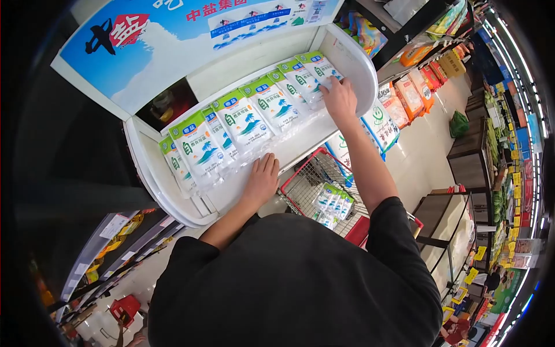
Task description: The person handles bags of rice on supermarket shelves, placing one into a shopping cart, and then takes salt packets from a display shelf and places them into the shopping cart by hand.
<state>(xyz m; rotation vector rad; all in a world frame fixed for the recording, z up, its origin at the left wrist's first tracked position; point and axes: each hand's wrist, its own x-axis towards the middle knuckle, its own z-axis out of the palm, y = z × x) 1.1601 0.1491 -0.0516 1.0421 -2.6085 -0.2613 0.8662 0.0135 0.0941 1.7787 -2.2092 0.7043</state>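
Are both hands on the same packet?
No, the right hand is on the row's rightmost packet, while the left hand lies near the display's front edge.

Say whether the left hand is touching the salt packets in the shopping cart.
Apart. The head view shows the left hand at the front edge of the white display tray, with shopping cart's wire mesh between it and the salt packets.

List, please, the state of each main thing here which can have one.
Salt packets: fronts showing, overlapping in a row
Display stand: stocked with these packets
Shopping cart: holding green-and-white packets
Left grip: fingers extended, at the stand's front edge
Right grip: fingers bent, touching the row's right end
Orange-and-white bags: lined up
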